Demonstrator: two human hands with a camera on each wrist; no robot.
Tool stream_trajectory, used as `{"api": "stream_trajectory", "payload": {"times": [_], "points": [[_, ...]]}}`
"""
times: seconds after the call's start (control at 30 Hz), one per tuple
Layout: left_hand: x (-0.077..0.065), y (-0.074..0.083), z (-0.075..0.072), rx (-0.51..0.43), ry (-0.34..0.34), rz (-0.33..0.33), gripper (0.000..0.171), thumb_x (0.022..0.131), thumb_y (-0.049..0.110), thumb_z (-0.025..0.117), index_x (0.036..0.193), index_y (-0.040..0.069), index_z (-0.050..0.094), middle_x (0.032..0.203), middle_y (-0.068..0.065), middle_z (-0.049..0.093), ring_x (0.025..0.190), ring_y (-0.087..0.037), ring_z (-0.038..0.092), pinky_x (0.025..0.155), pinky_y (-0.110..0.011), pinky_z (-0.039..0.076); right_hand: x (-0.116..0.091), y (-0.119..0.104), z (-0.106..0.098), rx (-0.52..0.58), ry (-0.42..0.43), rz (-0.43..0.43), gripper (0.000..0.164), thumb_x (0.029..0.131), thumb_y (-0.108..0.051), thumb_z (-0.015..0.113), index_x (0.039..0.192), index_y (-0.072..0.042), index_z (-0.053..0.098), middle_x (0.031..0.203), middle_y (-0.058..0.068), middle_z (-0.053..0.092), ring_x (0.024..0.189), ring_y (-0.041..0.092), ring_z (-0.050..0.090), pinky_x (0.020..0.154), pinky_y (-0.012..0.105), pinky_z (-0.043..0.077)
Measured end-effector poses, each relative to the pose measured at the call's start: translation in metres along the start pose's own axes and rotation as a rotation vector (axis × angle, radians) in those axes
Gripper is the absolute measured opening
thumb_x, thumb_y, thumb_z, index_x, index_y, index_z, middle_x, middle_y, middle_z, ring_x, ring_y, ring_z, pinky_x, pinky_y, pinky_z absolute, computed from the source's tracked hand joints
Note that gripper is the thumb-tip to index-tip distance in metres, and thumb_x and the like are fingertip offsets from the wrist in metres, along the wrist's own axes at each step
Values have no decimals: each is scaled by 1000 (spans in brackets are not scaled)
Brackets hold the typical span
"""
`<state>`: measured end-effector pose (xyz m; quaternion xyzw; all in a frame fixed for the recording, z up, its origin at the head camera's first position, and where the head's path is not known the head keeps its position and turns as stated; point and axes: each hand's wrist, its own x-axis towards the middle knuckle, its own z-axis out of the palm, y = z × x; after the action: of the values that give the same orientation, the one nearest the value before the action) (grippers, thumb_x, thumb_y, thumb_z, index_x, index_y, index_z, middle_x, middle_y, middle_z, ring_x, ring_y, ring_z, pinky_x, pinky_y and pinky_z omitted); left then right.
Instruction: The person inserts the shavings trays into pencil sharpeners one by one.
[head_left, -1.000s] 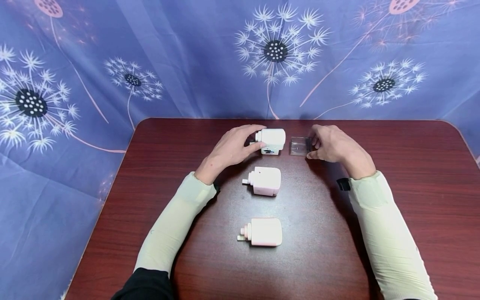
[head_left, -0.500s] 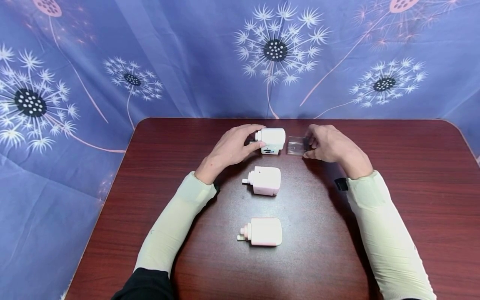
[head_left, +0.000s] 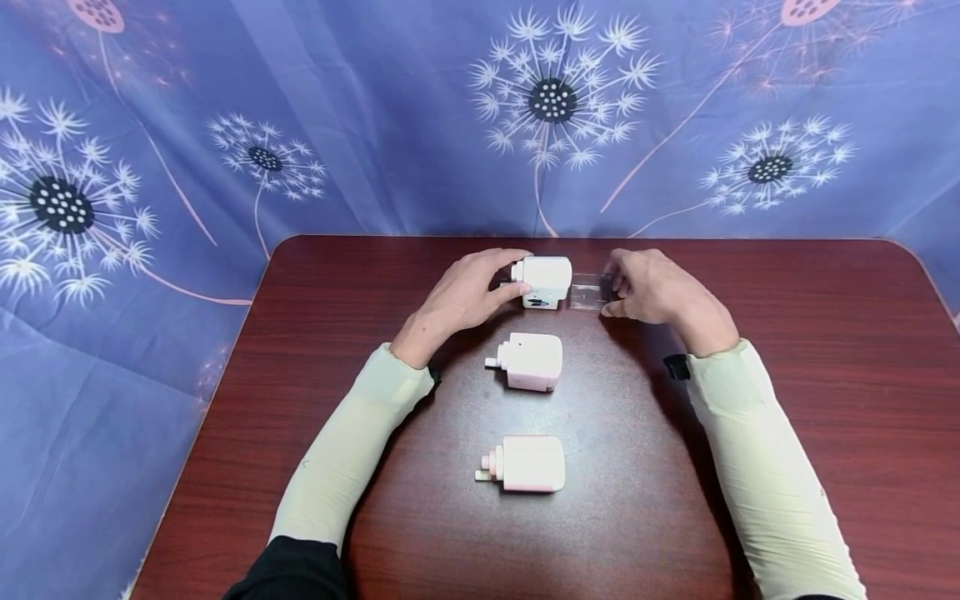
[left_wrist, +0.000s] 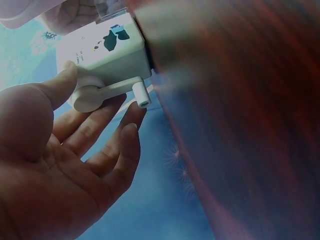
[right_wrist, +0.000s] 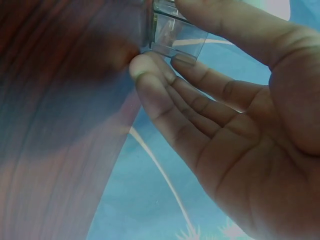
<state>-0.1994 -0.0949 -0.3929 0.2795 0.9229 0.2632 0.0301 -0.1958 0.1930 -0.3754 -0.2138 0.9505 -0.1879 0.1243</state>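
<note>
A white crank pencil sharpener with a dark printed figure lies near the table's back edge. My left hand grips its crank end between thumb and fingers. In the left wrist view, the crank sticks out in front of the palm. My right hand pinches a clear plastic drawer by its outer end, thumb on one side and fingers on the other. The drawer's other end meets the sharpener's right end; whether it sits inside cannot be told. The right wrist view shows the drawer between thumb and fingertips.
Two more sharpeners lie in a column nearer me: a pale pink one and a cream-pink one, cranks toward the left. Behind the dark red wooden table hangs a blue dandelion-print cloth.
My right hand has slid left with the clear drawer, bringing it from a small gap up to the white sharpener's end. The left hand and the sharpener have stayed in place.
</note>
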Motion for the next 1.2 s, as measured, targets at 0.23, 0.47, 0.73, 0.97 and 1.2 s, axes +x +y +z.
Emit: {"api": "stream_trajectory", "payload": {"times": [0.23, 0.47, 0.73, 0.97, 1.2], "points": [[-1, 1, 1, 3, -11, -5, 55, 95, 44, 59, 145, 22, 49, 138, 8, 52, 126, -5, 44, 104, -25, 36, 2, -3, 5, 9, 21, -14, 45, 74, -15, 84, 107, -2, 58, 85, 10, 61, 76, 21, 56, 72, 38, 48], [-1, 0, 0, -3, -7, 2, 55, 95, 44, 59, 144, 21, 49, 138, 8, 53, 125, -5, 44, 103, -25, 36, 6, -6, 8, 21, 39, -56, 44, 73, -14, 83, 107, 0, 58, 85, 9, 63, 78, 21, 58, 74, 40, 50], [1, 0, 1, -9, -9, 4, 56, 95, 44, 60, 144, 19, 49, 138, 8, 53, 126, -5, 44, 103, -25, 36, 8, -7, 9, 24, 25, -47, 47, 75, -14, 82, 112, 1, 58, 87, 9, 64, 78, 21, 58, 74, 40, 49], [0, -1, 0, 5, -1, 7, 55, 95, 44, 59, 144, 21, 49, 138, 7, 53, 125, -5, 45, 103, -25, 37, 10, -8, 8, 23, 25, -46, 47, 74, -14, 83, 111, 1, 58, 88, 9, 64, 76, 21, 57, 74, 39, 49], [0, 1, 0, 11, -5, -3, 55, 95, 44, 60, 144, 21, 49, 138, 7, 53, 125, -6, 45, 103, -26, 37, 13, -13, 12, 57, 40, -79, 44, 74, -13, 82, 109, 1, 58, 87, 10, 67, 77, 20, 60, 75, 39, 51]]}}
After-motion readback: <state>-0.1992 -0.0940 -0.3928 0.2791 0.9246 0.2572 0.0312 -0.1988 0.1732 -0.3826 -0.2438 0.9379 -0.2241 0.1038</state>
